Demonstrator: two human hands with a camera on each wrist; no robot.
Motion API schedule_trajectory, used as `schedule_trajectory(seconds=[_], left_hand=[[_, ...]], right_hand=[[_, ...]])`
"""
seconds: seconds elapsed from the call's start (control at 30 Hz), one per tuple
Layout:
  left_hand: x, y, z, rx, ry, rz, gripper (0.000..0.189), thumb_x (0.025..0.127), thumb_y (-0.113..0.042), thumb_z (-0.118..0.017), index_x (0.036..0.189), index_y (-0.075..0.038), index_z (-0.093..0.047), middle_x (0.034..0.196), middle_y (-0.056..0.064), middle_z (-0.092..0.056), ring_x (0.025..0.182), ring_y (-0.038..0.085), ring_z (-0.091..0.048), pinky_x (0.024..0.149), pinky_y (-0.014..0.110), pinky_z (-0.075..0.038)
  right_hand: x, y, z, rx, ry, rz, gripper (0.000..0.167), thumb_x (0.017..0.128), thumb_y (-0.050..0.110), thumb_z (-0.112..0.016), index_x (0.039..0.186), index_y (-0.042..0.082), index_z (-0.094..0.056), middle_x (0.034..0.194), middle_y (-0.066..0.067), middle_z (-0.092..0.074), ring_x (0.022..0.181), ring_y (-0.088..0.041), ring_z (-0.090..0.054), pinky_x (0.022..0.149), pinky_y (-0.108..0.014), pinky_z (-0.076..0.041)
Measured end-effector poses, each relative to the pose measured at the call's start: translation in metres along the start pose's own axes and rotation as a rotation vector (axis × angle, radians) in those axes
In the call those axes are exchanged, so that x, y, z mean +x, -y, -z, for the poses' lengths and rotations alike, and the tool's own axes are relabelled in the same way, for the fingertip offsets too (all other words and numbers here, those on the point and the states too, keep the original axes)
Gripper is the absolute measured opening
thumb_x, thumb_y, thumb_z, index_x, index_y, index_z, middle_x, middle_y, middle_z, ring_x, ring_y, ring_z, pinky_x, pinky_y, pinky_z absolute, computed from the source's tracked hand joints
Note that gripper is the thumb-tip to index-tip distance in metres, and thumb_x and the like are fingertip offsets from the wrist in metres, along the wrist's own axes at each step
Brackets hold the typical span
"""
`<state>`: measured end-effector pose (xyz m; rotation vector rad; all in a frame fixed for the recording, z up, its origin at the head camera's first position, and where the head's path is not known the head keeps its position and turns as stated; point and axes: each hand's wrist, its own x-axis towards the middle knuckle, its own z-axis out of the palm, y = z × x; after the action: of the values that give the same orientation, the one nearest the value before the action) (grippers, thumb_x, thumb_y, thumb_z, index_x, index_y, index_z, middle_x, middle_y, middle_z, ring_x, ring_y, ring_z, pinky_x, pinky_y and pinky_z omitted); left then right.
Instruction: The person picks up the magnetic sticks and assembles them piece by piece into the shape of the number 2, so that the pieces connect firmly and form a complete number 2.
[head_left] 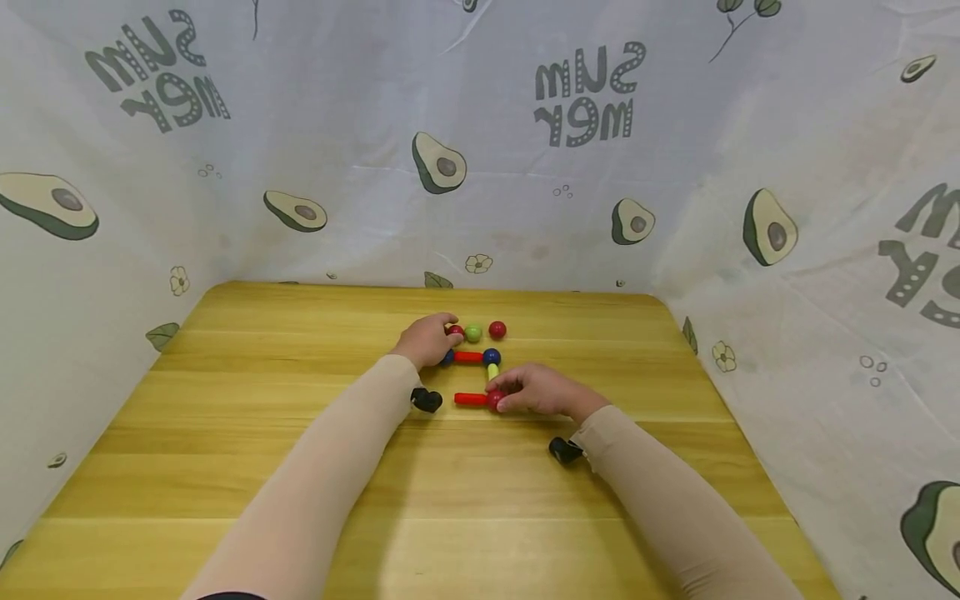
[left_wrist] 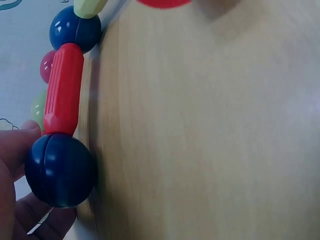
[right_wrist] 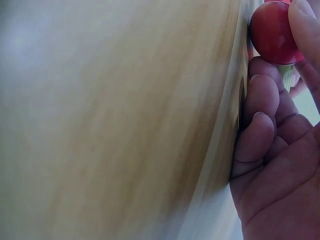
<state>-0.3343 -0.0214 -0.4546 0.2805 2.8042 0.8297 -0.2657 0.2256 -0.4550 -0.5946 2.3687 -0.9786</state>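
Four joined sides of a toy build lie on the table as an open shape: a blue ball (left_wrist: 61,171), a red rod (head_left: 468,357), another blue ball (head_left: 491,357), a yellow rod (head_left: 492,372), then a red ball (right_wrist: 274,33) with a second red rod (head_left: 470,399) pointing left. My right hand (head_left: 542,389) pinches that front red ball, thumb on its near side. Behind the left blue ball, my left hand (head_left: 424,340) has thumb and index finger around a loose red ball (head_left: 454,331), which the blue ball hides in the left wrist view.
Right of the left hand, a green ball (head_left: 472,333) and another red ball (head_left: 497,330) lie in a row behind the build. The wooden table (head_left: 480,517) ends at a patterned cloth (head_left: 510,217) at the back and sides. Black wrist cameras stick out below both wrists.
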Motion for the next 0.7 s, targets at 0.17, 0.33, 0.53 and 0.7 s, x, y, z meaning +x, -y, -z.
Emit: schedule_trajectory(seconds=[0.17, 0.33, 0.53, 0.7], left_hand=[[-0.0006, -0.0032, -0.0007, 0.047, -0.005, -0.007, 0.048, 0.108, -0.037, -0.061, 0.152, -0.019, -0.057, 0.151, 0.007, -0.062, 0.141, 0.032, -0.056, 0.119, 0.053, -0.043], [0.0000, -0.0035, -0.0027, 0.057, -0.016, -0.003, 0.046, 0.108, -0.037, -0.060, 0.150, -0.019, -0.058, 0.149, 0.006, -0.063, 0.139, 0.031, -0.057, 0.119, 0.055, -0.042], [0.0008, -0.0040, -0.0039, 0.059, -0.017, -0.003, 0.044, 0.109, -0.036, -0.059, 0.149, -0.018, -0.059, 0.148, 0.006, -0.063, 0.136, 0.031, -0.059, 0.118, 0.056, -0.042], [0.0005, -0.0047, -0.0033, 0.038, -0.025, 0.001, 0.043, 0.108, -0.035, -0.060, 0.147, -0.018, -0.060, 0.144, 0.007, -0.065, 0.131, 0.030, -0.061, 0.118, 0.056, -0.042]], right_hand=[[0.0015, -0.0011, -0.0004, 0.007, 0.005, -0.001, 0.031, 0.098, 0.019, -0.077, 0.128, 0.012, -0.076, 0.122, -0.002, -0.075, 0.108, -0.015, -0.062, 0.104, -0.039, -0.052], [0.0018, 0.0006, -0.0010, 0.005, 0.006, 0.006, 0.032, 0.098, 0.018, -0.076, 0.129, 0.011, -0.075, 0.122, -0.003, -0.075, 0.108, -0.014, -0.062, 0.104, -0.037, -0.051], [0.0023, -0.0016, -0.0014, 0.009, 0.009, 0.013, 0.033, 0.098, 0.019, -0.077, 0.130, 0.010, -0.075, 0.124, -0.004, -0.075, 0.111, -0.015, -0.063, 0.106, -0.040, -0.051], [0.0030, -0.0038, -0.0010, -0.010, 0.011, 0.025, 0.033, 0.098, 0.020, -0.077, 0.130, 0.010, -0.074, 0.123, -0.002, -0.076, 0.108, -0.013, -0.063, 0.101, -0.033, -0.053]])
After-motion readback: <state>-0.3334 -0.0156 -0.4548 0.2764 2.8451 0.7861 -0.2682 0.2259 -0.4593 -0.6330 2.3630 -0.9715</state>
